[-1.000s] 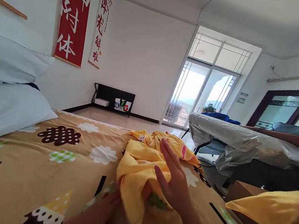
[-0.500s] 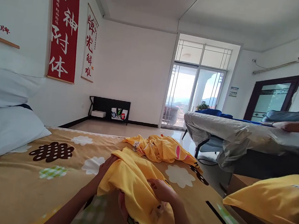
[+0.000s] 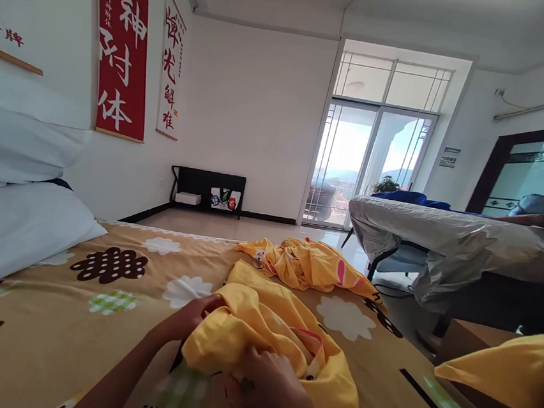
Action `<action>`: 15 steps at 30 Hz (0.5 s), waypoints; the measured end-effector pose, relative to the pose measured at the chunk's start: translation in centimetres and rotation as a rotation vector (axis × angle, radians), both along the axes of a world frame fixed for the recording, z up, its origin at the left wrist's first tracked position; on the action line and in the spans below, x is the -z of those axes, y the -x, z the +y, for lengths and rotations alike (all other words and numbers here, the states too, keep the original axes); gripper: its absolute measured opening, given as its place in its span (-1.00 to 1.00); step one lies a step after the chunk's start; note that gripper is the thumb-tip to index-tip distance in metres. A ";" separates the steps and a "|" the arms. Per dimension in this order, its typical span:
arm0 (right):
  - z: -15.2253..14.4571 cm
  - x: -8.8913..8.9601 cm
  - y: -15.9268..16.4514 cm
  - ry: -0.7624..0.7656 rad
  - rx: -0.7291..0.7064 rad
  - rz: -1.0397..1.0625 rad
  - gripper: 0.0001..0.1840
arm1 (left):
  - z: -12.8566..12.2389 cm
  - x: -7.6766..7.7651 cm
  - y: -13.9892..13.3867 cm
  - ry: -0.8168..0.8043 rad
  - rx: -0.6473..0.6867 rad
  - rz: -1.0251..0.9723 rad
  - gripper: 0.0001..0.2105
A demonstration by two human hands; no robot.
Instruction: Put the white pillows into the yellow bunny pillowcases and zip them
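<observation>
My right hand [image 3: 278,381] pinches yellow cloth [image 3: 260,302] on the bed [image 3: 51,343], my left hand [image 3: 198,315] beneath its edge, grip unclear to me, and uneven tugging could twist the folds.

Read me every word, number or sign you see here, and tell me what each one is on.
"好牌": white scroll at the left edge
"神附体": red scroll; a character above is cut off, side column too small
"牌光解难": narrow white scroll; side text too small
Bedsheet: partly cut-off, upside-down lettering, not readable
Notice by the glass door: too small to read
</observation>
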State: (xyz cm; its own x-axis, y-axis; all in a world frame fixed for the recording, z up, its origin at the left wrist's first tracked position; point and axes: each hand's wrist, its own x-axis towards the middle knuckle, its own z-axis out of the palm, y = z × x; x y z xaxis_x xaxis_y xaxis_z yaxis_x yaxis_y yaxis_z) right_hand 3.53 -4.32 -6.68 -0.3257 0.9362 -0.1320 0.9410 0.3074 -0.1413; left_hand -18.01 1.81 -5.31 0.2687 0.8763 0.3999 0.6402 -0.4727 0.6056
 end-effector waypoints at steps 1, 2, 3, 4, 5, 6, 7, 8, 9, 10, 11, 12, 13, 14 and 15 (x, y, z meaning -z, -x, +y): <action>0.7 0.5 -0.2 -0.014 0.000 0.008 -0.31 | 0.1 -0.4 0.8 0.052 0.067 0.015 -0.60; 1.4 0.9 -0.5 -0.026 -0.007 0.014 -0.20 | 0.2 -0.9 1.5 0.088 0.110 0.034 -0.57; 2.0 1.2 -0.9 -0.029 -0.024 0.023 -0.14 | 0.1 -1.5 2.1 0.104 0.119 0.056 -0.54; 2.5 1.5 -1.2 -0.031 -0.051 0.037 -0.15 | -0.1 -2.2 2.5 0.093 0.095 0.082 -0.54; 2.8 1.6 -1.6 -0.031 -0.082 0.054 -0.21 | -0.6 -2.9 2.8 0.063 0.057 0.118 -0.55; 3.0 1.7 -1.8 -0.029 -0.114 0.070 -0.30 | -1.2 -3.6 2.8 0.041 0.040 0.165 -0.57; 3.2 1.8 -2.1 -0.024 -0.147 0.083 -0.41 | -1.9 -4.2 2.6 0.029 0.050 0.214 -0.58; 3.2 1.9 -2.2 -0.024 -0.177 0.098 -0.54 | -2.6 -4.6 2.2 0.030 0.083 0.266 -0.60; 3.2 2.0 -2.3 -0.032 -0.202 0.112 -0.63 | -3.4 -4.7 1.5 0.036 0.128 0.319 -0.60; 3.2 2.1 -2.4 -0.048 -0.220 0.123 -0.66 | -4.0 -4.4 0.6 0.044 0.175 0.378 -0.59; 3.1 2.2 -2.4 -0.069 -0.231 0.134 -0.66 | -4.4 -3.9 -0.3 0.054 0.217 0.449 -0.56; 3.1 2.3 -2.4 -0.096 -0.234 0.145 -0.67 | -4.6 -2.9 -1.3 0.070 0.243 0.533 -0.53; 3.1 2.3 -2.5 -0.117 -0.234 0.155 -0.70 | -4.6 -1.8 -2.2 0.096 0.256 0.625 -0.51; 3.2 2.2 -2.6 -0.136 -0.230 0.165 -0.75 | -4.3 -0.5 -3.0 0.123 0.257 0.709 -0.49; 3.2 2.0 -2.7 -0.154 -0.223 0.175 -0.80 | -3.9 0.7 -3.5 0.142 0.257 0.769 -0.49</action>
